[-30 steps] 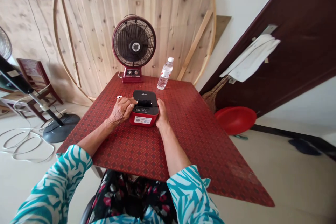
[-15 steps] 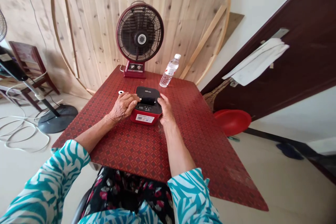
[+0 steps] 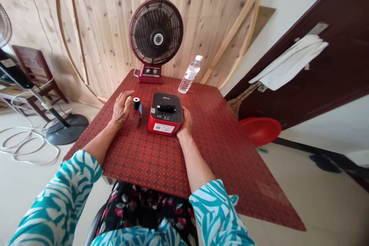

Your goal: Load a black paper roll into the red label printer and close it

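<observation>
Left hand (image 3: 121,108) by a small roll (image 3: 136,105), right hand (image 3: 185,125) at a red-and-black device (image 3: 165,114) on the table (image 3: 150,157).
The left hand holds nothing, its thumb and fingers loosely spread; just beside it the roll stands upright, a loose strip (image 3: 140,110) trailing from it. Next come the fan (image 3: 156,32), behind, and the device, label facing the person. The right hand touches the device's right side; whether it grips cannot be told. A bottle (image 3: 189,77) stands farther back.

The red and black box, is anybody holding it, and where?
The right hand touches the box at its right side; whether it truly grips can't be told. The left hand holds nothing.
</observation>
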Motion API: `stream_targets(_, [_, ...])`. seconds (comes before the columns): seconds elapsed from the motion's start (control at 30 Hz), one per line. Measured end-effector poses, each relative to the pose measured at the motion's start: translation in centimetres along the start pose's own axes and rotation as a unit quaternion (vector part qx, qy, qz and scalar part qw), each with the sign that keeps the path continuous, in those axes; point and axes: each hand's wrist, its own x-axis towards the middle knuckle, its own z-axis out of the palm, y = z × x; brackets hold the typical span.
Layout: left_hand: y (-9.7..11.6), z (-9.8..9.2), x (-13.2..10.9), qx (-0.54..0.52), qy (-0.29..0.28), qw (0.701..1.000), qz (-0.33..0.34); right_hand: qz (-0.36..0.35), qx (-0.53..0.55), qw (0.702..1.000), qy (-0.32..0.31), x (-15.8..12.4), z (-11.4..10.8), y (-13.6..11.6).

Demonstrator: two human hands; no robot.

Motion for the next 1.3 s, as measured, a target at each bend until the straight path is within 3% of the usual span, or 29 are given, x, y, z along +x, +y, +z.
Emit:
stream_targets(0.1, [-2.2,0.6,-0.1,-0.071,0.009,0.993,-0.099,0.008,0.01,0.998,0.054,-0.1,0.0,0.0])
stream_targets(0.27, [-5.5,1.6,0.0,-0.186,-0.03,0.96,-0.209,0.011,0.008,0.999,0.037,-0.2,0.0,-0.3])
stream_targets(0.47, [-6.7,2.9,-0.1,-0.223,-0.149,0.938,-0.221,0.015,-0.001,0.999,0.043,-0.2,-0.1,0.1])
stream_targets(0.83, [-6.1,2.8,0.1,-0.164,-0.143,0.955,-0.202,0.011,-0.001,0.999,0.034,-0.5,0.0,0.1])
stream_targets(0.97, [-4.8,2.1,0.5,-0.151,-0.058,0.966,-0.204,0.006,0.004,1.0,0.026,-0.6,0.0,0.2])
stream_targets(1.1, [-1.1,1.4,1.0,-0.156,0.022,0.973,-0.169,0.017,0.011,0.999,0.027,-0.5,0.1,0.3])
stream_targets(1.2, [2.4,1.3,0.7,-0.199,-0.03,0.963,-0.178,0.018,0.007,0.999,0.026,-0.3,0.1,0.6])
stream_targets(1.3, [4.5,1.7,0.0,-0.239,-0.107,0.941,-0.213,0.009,0.004,1.0,0.026,-0.1,-0.2,0.9])
